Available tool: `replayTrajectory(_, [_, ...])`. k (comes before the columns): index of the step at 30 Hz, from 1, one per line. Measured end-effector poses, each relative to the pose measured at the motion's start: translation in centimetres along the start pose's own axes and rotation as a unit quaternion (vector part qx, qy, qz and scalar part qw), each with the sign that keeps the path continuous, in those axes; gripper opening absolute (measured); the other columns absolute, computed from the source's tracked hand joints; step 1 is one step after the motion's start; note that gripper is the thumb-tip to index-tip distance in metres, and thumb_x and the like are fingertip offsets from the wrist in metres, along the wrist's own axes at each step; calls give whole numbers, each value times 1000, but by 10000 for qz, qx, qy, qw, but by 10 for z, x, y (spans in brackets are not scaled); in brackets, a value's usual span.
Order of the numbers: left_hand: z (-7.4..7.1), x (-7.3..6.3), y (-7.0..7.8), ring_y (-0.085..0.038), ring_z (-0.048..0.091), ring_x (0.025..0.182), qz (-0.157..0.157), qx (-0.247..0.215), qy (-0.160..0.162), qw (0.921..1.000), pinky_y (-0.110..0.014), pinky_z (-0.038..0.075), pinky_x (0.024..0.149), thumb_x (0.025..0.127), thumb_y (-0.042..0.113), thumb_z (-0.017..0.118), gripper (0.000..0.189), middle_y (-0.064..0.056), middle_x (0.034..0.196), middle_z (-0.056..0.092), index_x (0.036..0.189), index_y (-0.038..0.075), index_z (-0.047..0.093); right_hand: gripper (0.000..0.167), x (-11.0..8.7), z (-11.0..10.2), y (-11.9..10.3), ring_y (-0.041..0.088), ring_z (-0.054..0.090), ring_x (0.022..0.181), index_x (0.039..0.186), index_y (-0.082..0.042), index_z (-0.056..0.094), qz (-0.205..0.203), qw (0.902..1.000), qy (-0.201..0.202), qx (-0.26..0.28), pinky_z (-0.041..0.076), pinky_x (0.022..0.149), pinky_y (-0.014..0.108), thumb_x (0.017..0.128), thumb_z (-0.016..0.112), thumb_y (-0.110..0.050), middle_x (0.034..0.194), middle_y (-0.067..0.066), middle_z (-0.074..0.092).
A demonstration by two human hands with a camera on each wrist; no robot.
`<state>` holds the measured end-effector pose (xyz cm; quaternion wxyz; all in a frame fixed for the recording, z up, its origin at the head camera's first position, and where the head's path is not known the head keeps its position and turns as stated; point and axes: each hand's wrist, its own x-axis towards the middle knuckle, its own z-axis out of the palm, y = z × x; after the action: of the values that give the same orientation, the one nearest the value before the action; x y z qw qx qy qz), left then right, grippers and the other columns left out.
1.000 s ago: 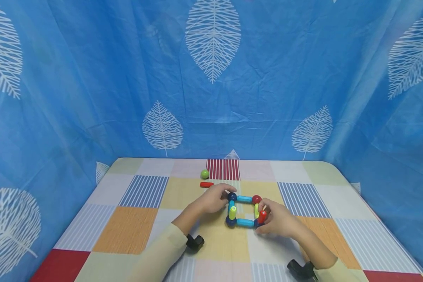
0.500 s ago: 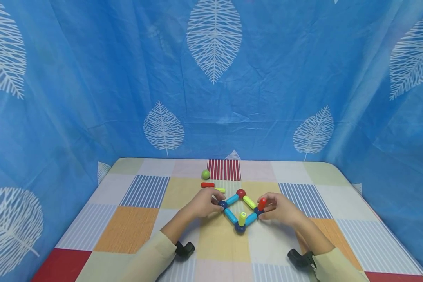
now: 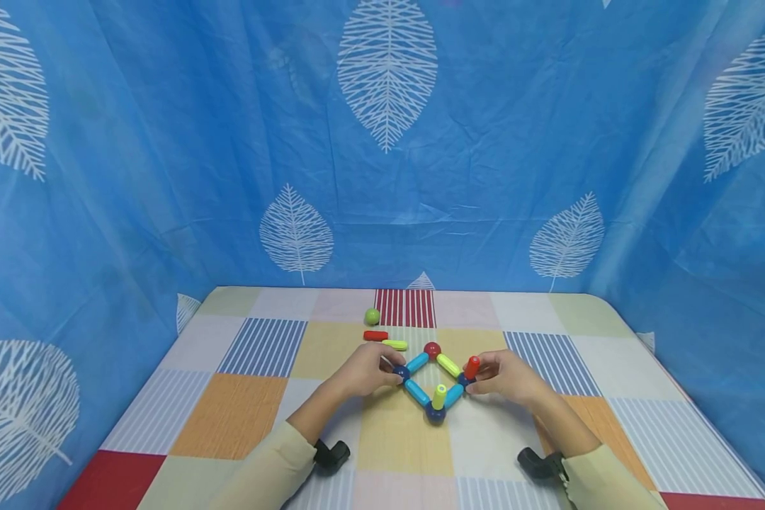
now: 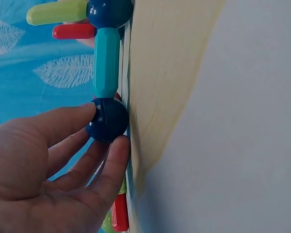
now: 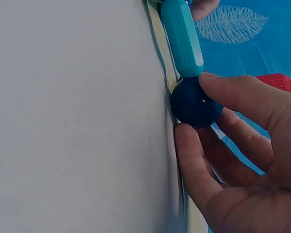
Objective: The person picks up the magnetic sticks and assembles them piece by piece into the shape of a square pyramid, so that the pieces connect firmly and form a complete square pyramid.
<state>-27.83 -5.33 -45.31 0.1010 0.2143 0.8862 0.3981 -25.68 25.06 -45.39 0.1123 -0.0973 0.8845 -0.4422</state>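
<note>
A four-sided frame of toy rods and balls lies on the table with one corner toward me in the head view. My left hand (image 3: 366,370) pinches the dark blue ball (image 4: 107,120) at its left corner between thumb and fingers. At the right corner, another dark blue ball (image 5: 196,103) is held by the fingertips of my right hand (image 3: 506,375); a red rod (image 3: 472,367) stands up from it. The near dark blue ball (image 3: 435,414) carries an upright yellow-green rod (image 3: 439,397). A red ball (image 3: 432,350) forms the far corner. Three sides are light blue rods (image 3: 417,393), one is a yellow-green rod (image 3: 448,365).
Beyond my left hand lie a loose red rod (image 3: 375,336) and a loose yellow-green rod (image 3: 395,345), with a green ball (image 3: 372,316) farther back. A patchwork cloth (image 3: 408,450) covers the table. Blue leaf-print curtains (image 3: 484,142) stand behind and at both sides.
The frame has turned counterclockwise, from sides square to the table to a corner facing me. My left hand came nearer and left, uncovering the loose yellow-green rod; my right hand moved slightly away.
</note>
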Motion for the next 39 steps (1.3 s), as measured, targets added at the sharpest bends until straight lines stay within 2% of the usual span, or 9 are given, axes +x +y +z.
replayTrajectory(13, [-3,1,-3,-16,67,93,-68,-132,-30,9999,-32,59,81,89,14,80,23,-2,102,73,112,10,76,34,-2,1,0,19,68,92,110,-2,74,50,9994,-64,340,56,80,30,79,87,-10,101,9,76])
replayTrajectory(18, [-10,3,-5,-17,67,88,-64,-596,245,9979,-30,58,76,94,16,74,22,-5,104,73,113,5,75,38,-3,1,-1,20,68,92,114,-1,73,79,9992,-105,390,56,81,30,79,86,-7,102,9,76])
replayTrajectory(20, [-13,5,-6,-16,66,88,-34,-630,415,9971,-29,57,75,95,14,71,20,-6,105,72,113,5,74,40,-3,1,-2,20,68,92,116,0,73,107,9990,-131,420,56,81,29,78,86,-7,101,9,75])
replayTrajectory(25, [-16,13,-8,-17,65,95,65,-266,748,9968,-33,57,84,97,11,69,19,-6,106,73,114,6,75,42,-3,0,-3,20,67,92,118,1,71,157,9984,-189,505,56,81,27,79,86,-6,100,9,75])
replayTrajectory(30, [-15,21,-10,-20,64,101,97,43,827,9965,-39,57,93,97,10,68,19,-7,108,72,115,7,74,43,-3,-1,-2,19,67,92,118,3,71,130,9978,-231,613,56,78,25,78,86,-5,100,9,74])
replayTrajectory(39, [-12,37,-8,-21,62,100,182,446,846,9953,-39,57,91,95,8,70,22,-8,110,70,116,5,75,43,-4,0,-5,20,65,90,118,1,72,321,9976,-209,582,55,79,29,78,86,-5,98,9,73])
